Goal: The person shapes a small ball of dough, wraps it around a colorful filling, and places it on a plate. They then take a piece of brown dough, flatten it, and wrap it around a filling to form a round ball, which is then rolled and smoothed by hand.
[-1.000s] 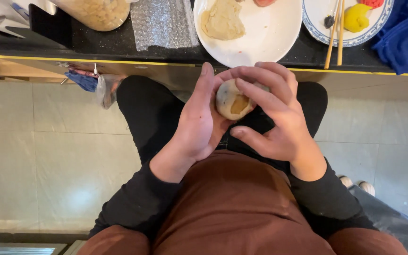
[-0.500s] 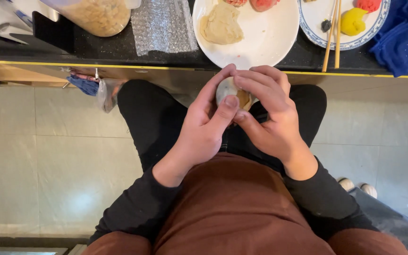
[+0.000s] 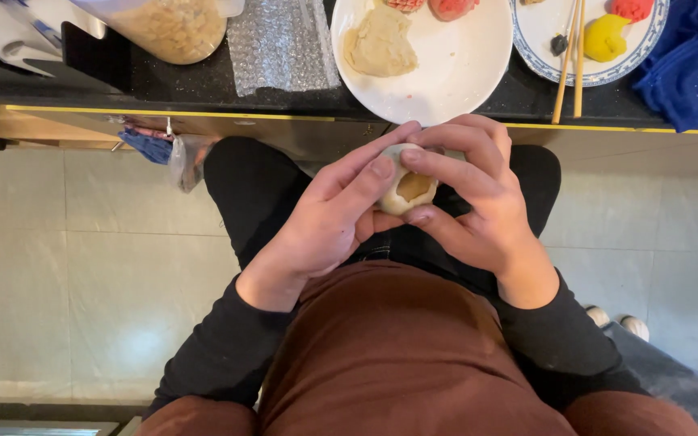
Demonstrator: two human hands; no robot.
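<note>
Cupping both hands (image 3: 414, 206) is a pale dough ball (image 3: 408, 190), tan filling exposed.

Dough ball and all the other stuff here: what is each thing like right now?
Dough ball: cupped in both hands, open on top, tan filling showing.
Left hand: thumb pressing the dough's edge.
Right hand: fingers wrapped around the dough.
White plate: holds a flat beige dough piece.
Blue-rimmed plate: holds a yellow lump, chopsticks resting across it.
Blue cloth: crumpled.
Bubble wrap: lying flat.
</note>
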